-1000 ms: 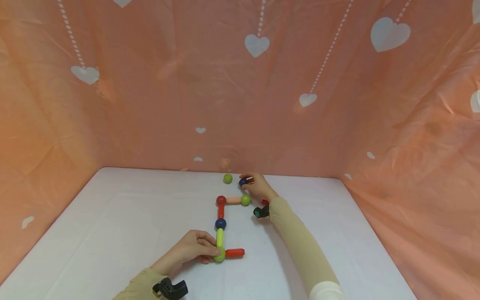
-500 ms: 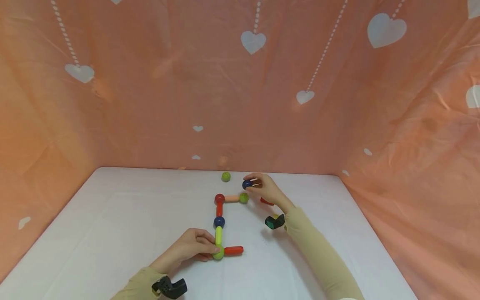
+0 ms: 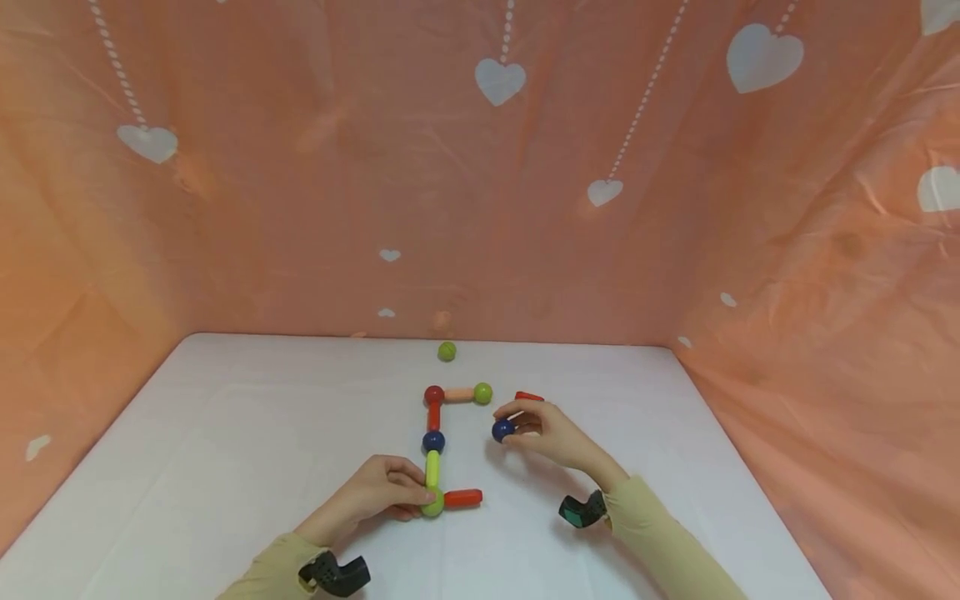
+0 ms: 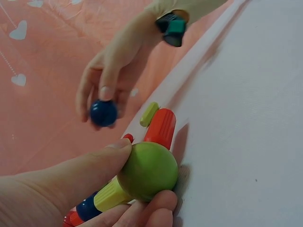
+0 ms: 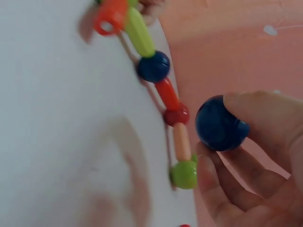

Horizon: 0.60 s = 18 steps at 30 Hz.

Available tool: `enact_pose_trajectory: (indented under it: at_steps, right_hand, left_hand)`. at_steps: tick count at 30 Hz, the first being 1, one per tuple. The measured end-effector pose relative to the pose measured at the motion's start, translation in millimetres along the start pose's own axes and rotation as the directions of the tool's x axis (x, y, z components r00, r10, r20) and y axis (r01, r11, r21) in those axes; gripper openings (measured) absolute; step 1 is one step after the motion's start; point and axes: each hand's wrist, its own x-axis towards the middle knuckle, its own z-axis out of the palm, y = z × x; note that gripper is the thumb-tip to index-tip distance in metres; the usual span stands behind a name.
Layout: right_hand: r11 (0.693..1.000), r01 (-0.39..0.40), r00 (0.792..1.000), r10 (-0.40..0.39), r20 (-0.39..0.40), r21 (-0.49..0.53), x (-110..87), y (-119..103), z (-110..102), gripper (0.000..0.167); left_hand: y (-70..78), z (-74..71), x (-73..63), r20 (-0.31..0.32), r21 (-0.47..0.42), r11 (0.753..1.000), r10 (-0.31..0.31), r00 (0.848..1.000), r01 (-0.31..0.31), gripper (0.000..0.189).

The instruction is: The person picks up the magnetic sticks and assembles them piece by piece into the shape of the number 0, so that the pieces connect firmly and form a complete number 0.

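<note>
"How's the stick-and-ball chain (image 3: 433,442) looking?"

"Bracket-shaped, multicoloured, lying on the table (image 3: 262,417)."

"And what's held?"

"The left hand (image 3: 378,490) pinches the chain's near green ball (image 3: 432,503); the right hand (image 3: 557,433) pinches a glossy blue ball (image 3: 502,430) above the table."

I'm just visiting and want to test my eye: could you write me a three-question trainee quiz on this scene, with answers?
1. Which hand holds a glossy dark-blue ball?
2. True or false: the ridged red stick nearest the person has a ball at both ends.
3. How many balls are in the bent chain of coloured balls and sticks: three, four or five?

Key:
1. The right hand.
2. False: only the glossy green ball in the left hand joins it.
3. Four.
</note>
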Motion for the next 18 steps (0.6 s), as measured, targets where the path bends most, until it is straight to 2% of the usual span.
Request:
enact_pose_trajectory:
  at_steps: [6, 11, 18]
  right_hand:
    - [0.999, -0.026, 0.999, 0.024, 0.046, 0.042, -21.1, 13, 18, 0.033]
    - [0.996, -0.071, 0.994, 0.067, 0.087, 0.049, -28.8, 21, 28, 0.031]
    - [0.994, -0.082, 0.987, 0.071, 0.142, 0.068, -33.2, 19, 34, 0.028]
  left_hand:
    - [-0.3, 0.5, -0.6, 0.001, -0.002, 1.000, -0.010, 1.000, 0.010, 0.038]
    - [1.3, 1.1, -1.9, -0.002, -0.010, 1.000, -0.015, 1.000, 0.015, 0.039]
    - [1.8, 1.8, -0.7, -0.011, -0.007, 1.000, -0.015, 1.000, 0.015, 0.039]
